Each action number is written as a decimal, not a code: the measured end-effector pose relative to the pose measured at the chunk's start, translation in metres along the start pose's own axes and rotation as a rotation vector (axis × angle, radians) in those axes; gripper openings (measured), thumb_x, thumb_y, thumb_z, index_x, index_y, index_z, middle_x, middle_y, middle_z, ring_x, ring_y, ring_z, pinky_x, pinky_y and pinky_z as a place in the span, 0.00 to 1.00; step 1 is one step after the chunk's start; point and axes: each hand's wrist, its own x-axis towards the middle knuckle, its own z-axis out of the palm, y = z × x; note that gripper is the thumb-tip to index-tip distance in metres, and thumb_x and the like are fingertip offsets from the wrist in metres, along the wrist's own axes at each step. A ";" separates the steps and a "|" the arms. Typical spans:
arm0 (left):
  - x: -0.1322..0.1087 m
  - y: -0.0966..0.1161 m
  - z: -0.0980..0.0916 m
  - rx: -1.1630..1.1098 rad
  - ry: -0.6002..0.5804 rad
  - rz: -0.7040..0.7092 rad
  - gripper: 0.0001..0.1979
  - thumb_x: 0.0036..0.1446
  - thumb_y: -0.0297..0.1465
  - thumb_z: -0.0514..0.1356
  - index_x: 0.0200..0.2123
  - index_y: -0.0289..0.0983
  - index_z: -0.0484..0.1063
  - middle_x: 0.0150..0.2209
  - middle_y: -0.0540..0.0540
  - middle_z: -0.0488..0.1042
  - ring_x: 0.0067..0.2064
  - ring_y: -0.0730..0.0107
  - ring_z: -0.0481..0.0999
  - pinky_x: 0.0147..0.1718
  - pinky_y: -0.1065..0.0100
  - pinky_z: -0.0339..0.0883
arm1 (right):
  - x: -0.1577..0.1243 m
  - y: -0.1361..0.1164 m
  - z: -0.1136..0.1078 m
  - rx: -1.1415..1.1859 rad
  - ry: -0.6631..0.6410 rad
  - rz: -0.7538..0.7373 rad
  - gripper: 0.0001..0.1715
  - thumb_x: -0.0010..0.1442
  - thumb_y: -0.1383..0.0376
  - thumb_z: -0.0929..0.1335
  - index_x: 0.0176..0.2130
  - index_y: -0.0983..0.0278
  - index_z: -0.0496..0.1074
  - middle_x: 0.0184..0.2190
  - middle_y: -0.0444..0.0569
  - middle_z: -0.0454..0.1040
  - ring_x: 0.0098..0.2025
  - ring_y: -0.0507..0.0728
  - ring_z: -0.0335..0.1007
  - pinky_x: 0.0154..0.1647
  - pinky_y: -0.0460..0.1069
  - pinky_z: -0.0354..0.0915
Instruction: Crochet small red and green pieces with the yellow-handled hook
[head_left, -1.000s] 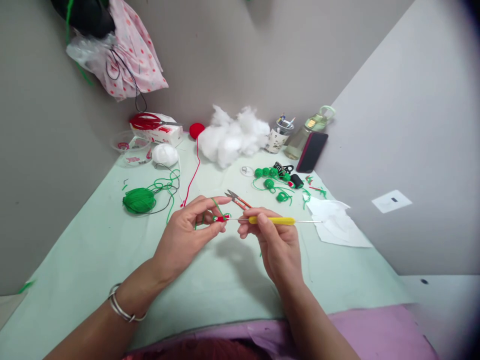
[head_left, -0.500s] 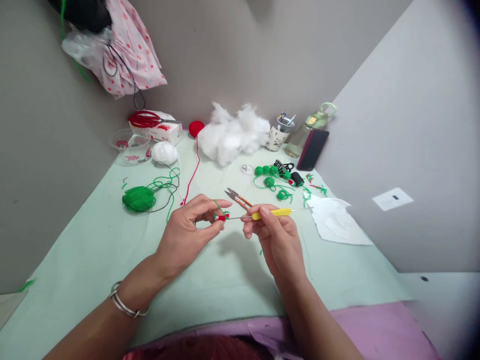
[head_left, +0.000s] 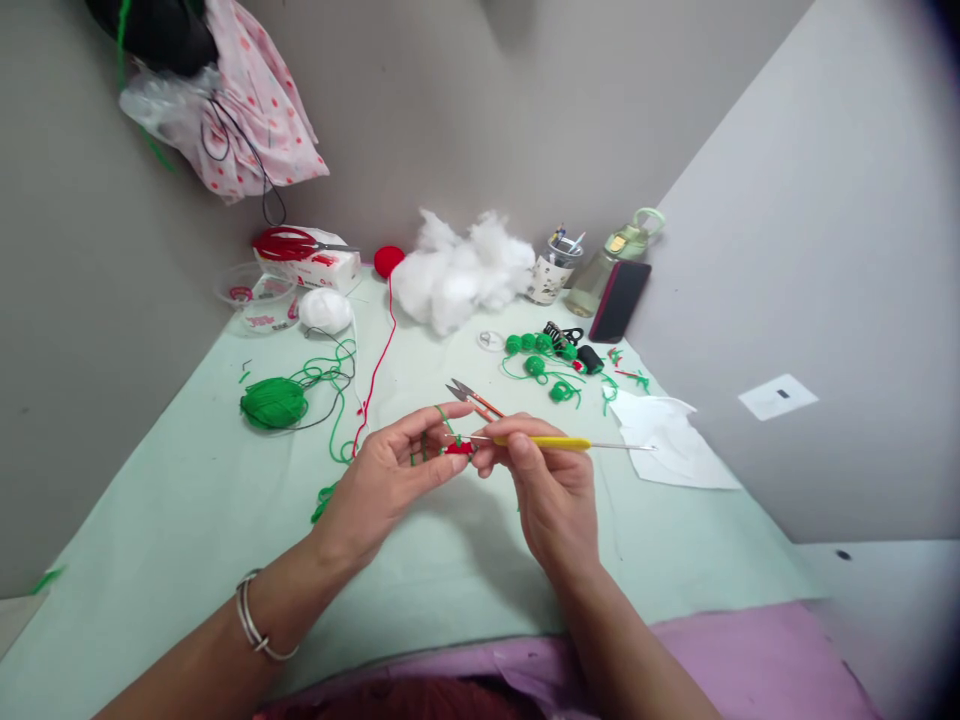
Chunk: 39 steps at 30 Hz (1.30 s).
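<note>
My left hand (head_left: pixel 390 478) pinches a small red crochet piece (head_left: pixel 458 448) between thumb and fingers, with green yarn looped over the index finger. My right hand (head_left: pixel 544 480) grips a yellow-handled crochet hook (head_left: pixel 559 442), whose metal tip reaches into the red piece. Both hands are held together above the pale green table cover (head_left: pixel 187 500). The green yarn runs back to a green yarn ball (head_left: pixel 274 402) at the left.
Small orange snips (head_left: pixel 472 398) lie just beyond my hands. Several green crocheted balls (head_left: pixel 536 355), white stuffing (head_left: pixel 457 275), a red yarn ball (head_left: pixel 388 260), red scissors on a tissue pack (head_left: pixel 300 250), a phone (head_left: pixel 619 300), a bottle and white paper (head_left: pixel 671 440) sit around.
Both hands have drawn closer together and shifted slightly right; the hook has slid further into the red piece and green yarn has been pulled nearer.
</note>
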 end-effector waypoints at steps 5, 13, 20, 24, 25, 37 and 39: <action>0.000 0.001 0.005 -0.110 0.013 -0.014 0.16 0.58 0.37 0.71 0.51 0.46 0.84 0.36 0.50 0.76 0.41 0.66 0.74 0.45 0.65 0.68 | 0.002 -0.003 0.002 -0.031 -0.019 -0.053 0.13 0.73 0.59 0.68 0.43 0.60 0.83 0.35 0.49 0.81 0.32 0.55 0.79 0.36 0.53 0.76; -0.003 0.000 0.016 -0.345 -0.018 -0.134 0.21 0.56 0.37 0.73 0.53 0.42 0.83 0.36 0.49 0.80 0.43 0.65 0.76 0.49 0.65 0.67 | -0.013 -0.001 0.006 -0.794 -0.040 -0.686 0.26 0.68 0.74 0.70 0.59 0.50 0.78 0.46 0.51 0.81 0.44 0.59 0.79 0.44 0.54 0.77; 0.001 0.009 0.004 -0.369 -0.063 -0.170 0.15 0.56 0.33 0.73 0.48 0.42 0.87 0.38 0.48 0.81 0.40 0.70 0.75 0.44 0.69 0.68 | 0.001 -0.012 -0.002 -0.230 0.023 -0.295 0.11 0.71 0.67 0.68 0.45 0.57 0.83 0.35 0.48 0.80 0.34 0.56 0.76 0.37 0.54 0.74; -0.001 0.009 0.003 -0.312 -0.069 -0.119 0.15 0.58 0.32 0.71 0.49 0.45 0.86 0.36 0.51 0.80 0.40 0.71 0.75 0.47 0.69 0.66 | 0.008 -0.011 -0.003 -0.048 -0.022 -0.147 0.09 0.70 0.61 0.70 0.41 0.58 0.83 0.36 0.48 0.81 0.33 0.56 0.76 0.37 0.54 0.75; -0.001 0.008 0.004 -0.305 -0.081 -0.104 0.15 0.58 0.32 0.71 0.49 0.46 0.86 0.36 0.51 0.80 0.41 0.70 0.75 0.48 0.68 0.66 | 0.008 -0.010 -0.002 -0.061 -0.043 -0.142 0.09 0.70 0.61 0.71 0.41 0.58 0.83 0.37 0.49 0.82 0.37 0.57 0.78 0.39 0.54 0.75; -0.001 -0.002 0.013 -0.400 -0.007 -0.181 0.23 0.55 0.36 0.74 0.54 0.41 0.83 0.38 0.48 0.79 0.41 0.68 0.72 0.44 0.67 0.63 | -0.009 0.000 0.007 -0.736 -0.090 -0.697 0.23 0.68 0.76 0.69 0.57 0.58 0.79 0.50 0.55 0.81 0.49 0.59 0.79 0.47 0.54 0.77; 0.001 -0.002 0.010 -0.432 -0.034 -0.211 0.21 0.54 0.34 0.74 0.52 0.40 0.84 0.38 0.47 0.78 0.40 0.69 0.70 0.42 0.68 0.63 | -0.007 -0.003 0.005 -0.584 -0.071 -0.551 0.20 0.69 0.75 0.68 0.54 0.57 0.80 0.45 0.52 0.82 0.46 0.57 0.79 0.44 0.52 0.77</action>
